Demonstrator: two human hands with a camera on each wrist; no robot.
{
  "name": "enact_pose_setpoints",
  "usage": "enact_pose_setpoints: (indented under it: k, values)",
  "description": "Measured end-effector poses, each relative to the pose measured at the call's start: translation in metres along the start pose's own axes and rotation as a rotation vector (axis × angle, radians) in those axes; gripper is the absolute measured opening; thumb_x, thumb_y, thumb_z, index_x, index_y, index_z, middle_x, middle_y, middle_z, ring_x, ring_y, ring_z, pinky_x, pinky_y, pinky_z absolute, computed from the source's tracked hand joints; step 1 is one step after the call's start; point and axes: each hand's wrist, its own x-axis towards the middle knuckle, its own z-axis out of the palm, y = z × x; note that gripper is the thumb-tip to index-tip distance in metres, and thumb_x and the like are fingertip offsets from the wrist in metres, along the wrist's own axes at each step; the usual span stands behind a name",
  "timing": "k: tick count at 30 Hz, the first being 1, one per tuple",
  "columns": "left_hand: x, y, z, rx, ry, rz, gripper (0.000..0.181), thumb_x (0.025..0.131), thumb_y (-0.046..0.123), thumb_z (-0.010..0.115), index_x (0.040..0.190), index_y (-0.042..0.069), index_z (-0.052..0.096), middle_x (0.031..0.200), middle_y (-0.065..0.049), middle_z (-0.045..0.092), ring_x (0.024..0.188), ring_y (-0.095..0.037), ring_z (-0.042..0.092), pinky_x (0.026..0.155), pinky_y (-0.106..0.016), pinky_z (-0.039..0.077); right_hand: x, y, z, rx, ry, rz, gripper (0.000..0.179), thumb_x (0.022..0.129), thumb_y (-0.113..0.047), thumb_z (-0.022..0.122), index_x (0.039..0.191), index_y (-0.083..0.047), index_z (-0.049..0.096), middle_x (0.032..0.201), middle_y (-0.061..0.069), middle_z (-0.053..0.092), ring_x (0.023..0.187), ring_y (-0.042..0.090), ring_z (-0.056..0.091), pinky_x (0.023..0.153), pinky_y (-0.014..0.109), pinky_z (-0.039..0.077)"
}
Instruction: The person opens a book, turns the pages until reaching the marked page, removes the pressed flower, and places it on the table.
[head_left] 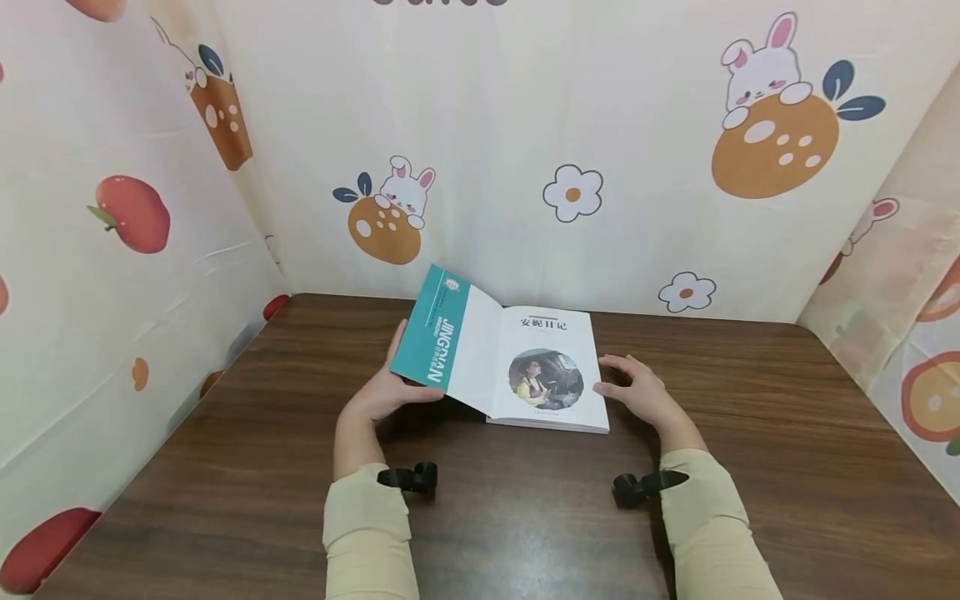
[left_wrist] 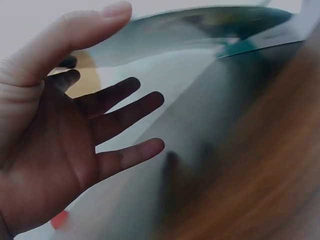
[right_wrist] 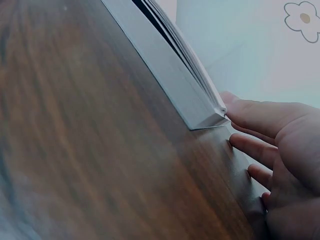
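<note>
An open paperback book [head_left: 551, 367] lies on the table with its title page showing, printed with Chinese characters and a round picture. Its teal-flapped front cover [head_left: 431, 325] stands raised and slanted to the left. My left hand [head_left: 386, 387] is at the cover's left edge, thumb by the lower corner and fingers reaching behind. In the left wrist view, that hand's fingers [left_wrist: 130, 120] are spread and fairly straight, with the cover blurred beyond. My right hand [head_left: 641, 390] touches the book's right edge. The right wrist view shows its thumb [right_wrist: 250, 116] at the book's corner, other fingers loosely extended.
The brown wood-grain table [head_left: 525, 517] spreads around the book. Behind it hangs a pale curtain [head_left: 480, 108] printed with rabbits, fruit and flowers, which also runs along both sides. Black wrist straps with small cameras sit over both light sleeves [head_left: 367, 525].
</note>
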Motion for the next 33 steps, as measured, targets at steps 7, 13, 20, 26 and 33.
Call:
enact_pose_setpoints:
  k: [7,13,20,26,33]
  values:
    - [-0.011,0.001,-0.022,-0.006,0.117,-0.133,0.096,0.082,0.021,0.071,0.148,0.03,0.002,0.144,-0.014,0.029,0.123,-0.033,0.037,0.103,-0.051,0.026,0.0,0.002,0.0,-0.005,0.005,-0.009,0.063,0.083,-0.039,0.067,0.133,-0.006,0.047,0.144,0.019,0.032,0.136,0.041,0.008,0.1,0.066,0.006]
    - [-0.008,-0.003,-0.025,0.242,0.25,-0.24,0.064,0.088,0.031,0.063,0.14,0.009,0.034,0.128,-0.016,0.045,0.111,-0.03,0.043,0.091,-0.042,0.038,0.0,0.002,0.001,-0.006,0.005,0.001,0.062,0.083,-0.039,0.067,0.133,-0.006,0.047,0.145,0.019,0.032,0.137,0.041,0.007,0.1,0.066,0.006]
    - [-0.003,-0.006,-0.021,0.399,0.342,-0.353,0.049,0.088,0.024,0.063,0.131,0.007,0.047,0.097,-0.012,0.049,0.088,-0.026,0.044,0.073,-0.035,0.036,0.0,0.001,0.0,-0.012,0.008,-0.006,0.063,0.083,-0.039,0.067,0.133,-0.005,0.047,0.144,0.019,0.033,0.137,0.04,0.007,0.1,0.065,0.006]
    - [0.003,-0.005,-0.013,0.49,0.306,-0.401,0.045,0.086,0.012,0.062,0.13,0.01,0.05,0.101,-0.014,0.049,0.093,-0.029,0.043,0.073,-0.038,0.038,0.0,-0.001,0.0,-0.009,0.004,0.003,0.063,0.083,-0.039,0.067,0.133,-0.005,0.047,0.145,0.019,0.032,0.137,0.04,0.006,0.1,0.066,0.006]
    - [0.018,-0.008,0.005,0.72,0.169,-0.332,0.057,0.082,0.001,0.056,0.133,0.026,0.051,0.144,-0.012,0.028,0.126,-0.036,0.02,0.096,-0.054,0.025,0.001,0.0,0.001,-0.018,0.007,-0.023,0.058,0.085,-0.036,0.066,0.132,-0.006,0.048,0.144,0.02,0.033,0.137,0.041,0.006,0.1,0.066,0.005]
